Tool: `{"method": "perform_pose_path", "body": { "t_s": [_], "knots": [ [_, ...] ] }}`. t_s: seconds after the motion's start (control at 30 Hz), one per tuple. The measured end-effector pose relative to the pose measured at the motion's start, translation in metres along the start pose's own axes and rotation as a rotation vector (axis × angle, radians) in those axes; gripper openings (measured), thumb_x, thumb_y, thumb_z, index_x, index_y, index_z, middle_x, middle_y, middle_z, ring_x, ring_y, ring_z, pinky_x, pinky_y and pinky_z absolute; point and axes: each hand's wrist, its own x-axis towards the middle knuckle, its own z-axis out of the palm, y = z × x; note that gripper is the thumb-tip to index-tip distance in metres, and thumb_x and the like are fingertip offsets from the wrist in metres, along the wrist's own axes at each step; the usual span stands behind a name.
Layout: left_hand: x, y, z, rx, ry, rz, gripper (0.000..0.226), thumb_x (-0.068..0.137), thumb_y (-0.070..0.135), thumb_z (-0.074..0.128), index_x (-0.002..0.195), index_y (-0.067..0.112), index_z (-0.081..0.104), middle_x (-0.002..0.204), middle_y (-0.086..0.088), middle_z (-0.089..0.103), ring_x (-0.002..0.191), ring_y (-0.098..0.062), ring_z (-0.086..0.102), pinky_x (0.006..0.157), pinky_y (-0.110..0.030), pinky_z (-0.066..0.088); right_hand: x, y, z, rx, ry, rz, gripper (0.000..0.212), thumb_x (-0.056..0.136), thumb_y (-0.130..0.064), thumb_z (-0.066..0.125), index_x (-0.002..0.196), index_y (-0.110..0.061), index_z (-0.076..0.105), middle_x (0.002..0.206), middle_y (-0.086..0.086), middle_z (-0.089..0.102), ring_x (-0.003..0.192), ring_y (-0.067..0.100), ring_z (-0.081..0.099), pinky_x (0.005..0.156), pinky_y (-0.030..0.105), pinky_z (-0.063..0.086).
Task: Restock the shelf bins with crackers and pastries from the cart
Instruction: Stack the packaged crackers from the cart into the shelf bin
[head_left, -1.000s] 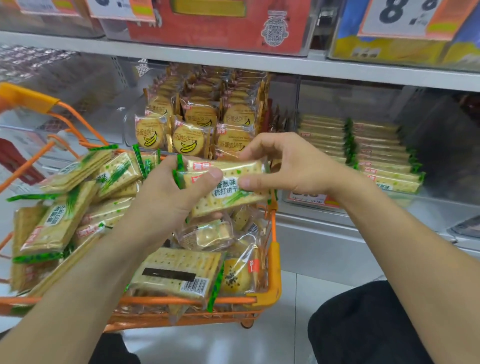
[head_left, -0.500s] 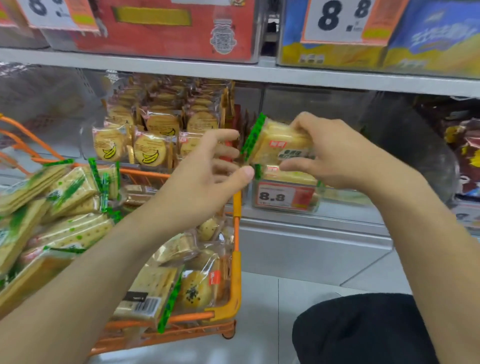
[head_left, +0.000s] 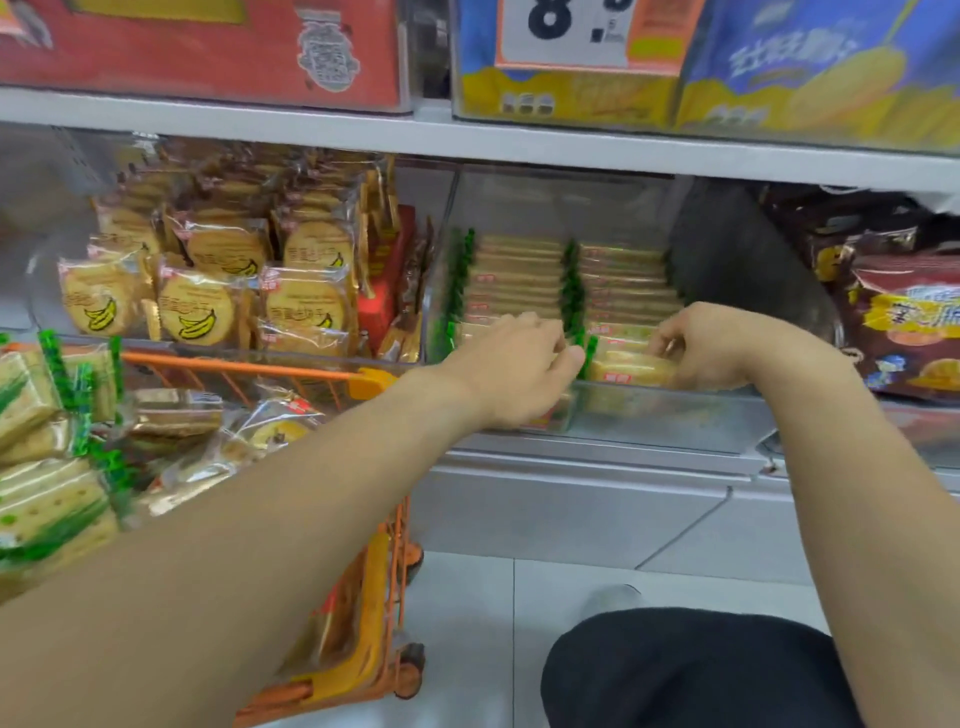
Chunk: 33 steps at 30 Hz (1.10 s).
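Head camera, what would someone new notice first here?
Both hands at the clear bin in the middle: the right hand sets a green-edged cracker pack at its front while the left hand touches the pack's end. Left of it, banana biscuits fill a neighbouring bin above the orange cart.

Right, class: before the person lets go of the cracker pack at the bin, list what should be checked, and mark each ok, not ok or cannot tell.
1. Cracker pack is over the clear bin that holds matching green-edged packs: ok.
2. Right hand grips the pack: ok.
3. Left hand is at the pack's green end to steady it: ok; actual contact cannot tell.
4. Pack is lined up with the right-hand row: ok.
5. Pack is fully seated behind the bin's front wall: cannot tell.
6. Orange cart has more packs in it: ok.
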Motion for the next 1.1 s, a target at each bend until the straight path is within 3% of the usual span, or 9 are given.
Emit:
{"method": "perform_pose_path", "body": {
  "t_s": [0.17,0.37,0.5,0.6,0.67,0.87,0.97,1.03,1.1],
  "knots": [
    [0.002,-0.002,0.011,0.075,-0.025,-0.036,0.051,0.103,0.049,0.020,0.114,0.018,0.059,0.123,-0.011,0.055,0.121,-0.032,0.047,0.102,-0.051,0.040,0.002,0.001,-0.004,0.061,-0.075,0.038,0.038,0.063,-0.036,0.094,0.092,-0.032,0.071,0.093,-0.014,0.062,0.086,0.016,0.059,0.078,0.026,0.043],
    [0.000,0.002,0.011,0.091,-0.029,-0.066,0.054,0.103,0.050,0.016,0.125,0.020,0.056,0.126,-0.007,0.052,0.125,-0.027,0.044,0.104,-0.050,0.039,-0.011,0.004,-0.015,0.233,0.012,0.152,0.051,0.064,-0.050,0.090,0.088,-0.012,0.068,0.089,-0.007,0.063,0.090,0.018,0.059,0.083,0.030,0.042],
    [-0.001,0.002,0.011,0.090,-0.025,-0.057,0.055,0.103,0.050,0.015,0.125,0.021,0.056,0.125,-0.006,0.053,0.125,-0.026,0.044,0.103,-0.052,0.039,-0.009,0.011,-0.006,0.202,-0.030,0.235,0.066,0.072,-0.058,0.082,0.107,-0.006,0.062,0.112,0.010,0.064,0.091,0.027,0.061,0.076,0.034,0.048],
    [-0.001,0.002,0.011,0.098,-0.027,-0.054,0.056,0.103,0.050,0.015,0.128,0.021,0.056,0.127,-0.005,0.052,0.126,-0.026,0.044,0.104,-0.051,0.039,-0.010,0.012,0.004,0.254,-0.044,0.283,0.102,0.073,-0.061,0.081,0.144,-0.001,0.039,0.142,0.014,0.051,0.123,0.033,0.054,0.097,0.041,0.046],
    [-0.002,0.002,0.011,0.105,-0.027,-0.046,0.056,0.103,0.051,0.015,0.126,0.021,0.056,0.126,-0.005,0.052,0.125,-0.026,0.044,0.103,-0.051,0.039,-0.012,0.011,0.006,0.293,-0.033,0.268,0.106,0.072,-0.063,0.079,0.147,0.000,0.037,0.142,0.013,0.051,0.125,0.032,0.052,0.095,0.039,0.044],
    [-0.001,-0.001,0.006,0.080,-0.075,-0.036,0.052,0.102,0.052,0.022,0.130,0.020,0.054,0.132,-0.009,0.051,0.128,-0.028,0.041,0.108,-0.051,0.034,-0.021,0.015,-0.002,0.402,0.030,0.222,0.090,0.074,-0.057,0.082,0.142,-0.007,0.051,0.143,0.010,0.054,0.128,0.029,0.053,0.103,0.038,0.042],
    [-0.013,0.000,-0.004,0.065,-0.074,0.039,0.046,0.101,0.044,0.038,0.136,0.016,0.050,0.134,-0.010,0.047,0.131,-0.027,0.035,0.111,-0.046,0.032,-0.021,0.002,-0.004,0.506,0.358,0.114,0.051,0.078,-0.045,0.083,0.116,-0.013,0.070,0.112,0.005,0.071,0.098,0.018,0.065,0.088,0.028,0.047],
    [-0.028,-0.001,-0.013,0.074,-0.009,0.108,0.040,0.099,0.037,0.046,0.133,0.015,0.053,0.130,-0.008,0.050,0.130,-0.025,0.036,0.108,-0.044,0.034,-0.025,-0.021,-0.006,0.595,0.561,-0.028,0.020,0.083,-0.035,0.079,0.093,-0.019,0.074,0.084,-0.006,0.070,0.074,0.004,0.061,0.075,0.022,0.046],
    [-0.048,-0.003,-0.027,0.082,0.079,0.129,0.032,0.097,0.029,0.048,0.125,0.017,0.059,0.122,-0.005,0.057,0.122,-0.024,0.046,0.101,-0.043,0.041,-0.032,-0.053,-0.008,0.637,0.628,-0.185,0.010,0.084,-0.031,0.076,0.079,-0.025,0.070,0.072,-0.012,0.066,0.063,-0.002,0.057,0.067,0.017,0.046]
  ]
}}
